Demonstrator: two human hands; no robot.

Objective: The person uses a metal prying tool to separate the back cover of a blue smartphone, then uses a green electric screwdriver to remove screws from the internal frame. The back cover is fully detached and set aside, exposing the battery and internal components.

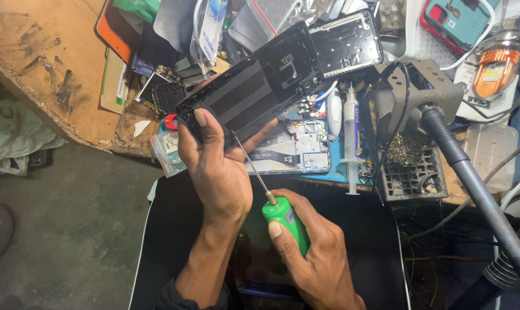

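My left hand [217, 166] grips a black phone back frame [254, 86] and holds it tilted above the bench, thumb across its lower left edge. My right hand [311, 252] is wrapped around a green-handled screwdriver [283, 221]. Its thin metal shaft runs up and left, and the tip reaches the lower edge of the frame near my left fingers. Under the frame lies an opened phone body [294, 149] with its boards showing, on a blue mat [334, 166].
A second black phone frame [346, 43] lies behind. A white syringe [352, 138] stands right of the mat. A metal holder [412, 166] with brass wool, a grey hose [472, 183], an orange lamp [498, 66], a teal-cased phone [458, 23] and plastic bags [208, 28] crowd the worn wooden bench [41, 57].
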